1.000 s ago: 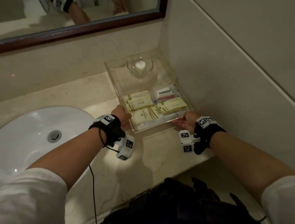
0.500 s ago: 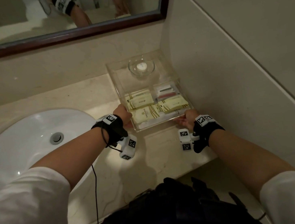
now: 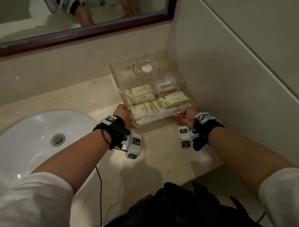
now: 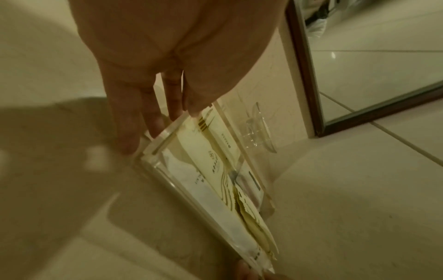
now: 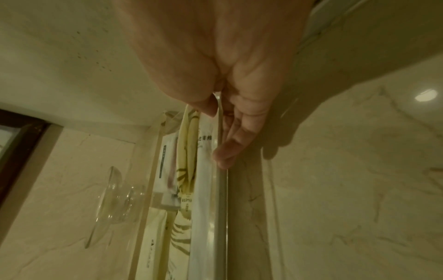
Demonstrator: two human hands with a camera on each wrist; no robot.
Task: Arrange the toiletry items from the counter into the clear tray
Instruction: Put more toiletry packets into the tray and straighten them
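Observation:
The clear tray (image 3: 161, 118) sits on the marble counter (image 3: 161, 159) in the corner by the side wall. Inside lie several cream sachets (image 3: 144, 110), a white and red packet (image 3: 166, 89) and a small glass dish (image 3: 146, 68) at the back. My left hand (image 3: 124, 113) pinches the tray's near left corner, thumb over the rim, fingers along the outside (image 4: 127, 132). At the near right corner my right hand (image 3: 187, 115) pinches the front wall (image 5: 221, 208), thumb inside, fingers outside (image 5: 227, 147).
A white sink (image 3: 25, 150) fills the counter's left side. A dark-framed mirror (image 3: 76, 33) runs along the back wall. The tiled side wall (image 3: 236, 81) stands close to the tray's right. A black bag (image 3: 169, 216) hangs below the counter's front edge.
The tray has slid a little away from me toward the back wall, with both hands following at its near corners.

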